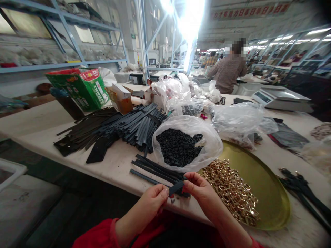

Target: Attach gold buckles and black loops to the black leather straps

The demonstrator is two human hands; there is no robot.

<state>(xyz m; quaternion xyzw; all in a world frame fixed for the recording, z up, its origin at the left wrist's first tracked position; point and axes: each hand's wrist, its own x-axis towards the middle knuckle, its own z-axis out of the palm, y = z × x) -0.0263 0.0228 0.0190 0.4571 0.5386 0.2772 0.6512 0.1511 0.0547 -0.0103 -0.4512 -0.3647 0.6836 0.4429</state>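
A short stretch of dark strap (176, 188) spans my two hands above the table's near edge. The thumb and fingers of my left hand (156, 197) pinch its left end. My right hand (198, 187) pinches the other end, where a small dark piece shows at the fingertips, too small to make out. Just beyond lie several loose dark straps (155, 168). Behind them a clear plastic bag (210, 137) stands open, full of small black loops (178, 148). To the right, gold metal buckles (232, 193) are heaped on a round golden tray (274, 193).
Bundled dark strips (139, 125) lie at the left, near a green box (82, 88). Plastic bags (238, 119) and a scale (281, 98) sit farther back. More dark straps (305, 193) rest at the far right. A person (227, 70) is in the background.
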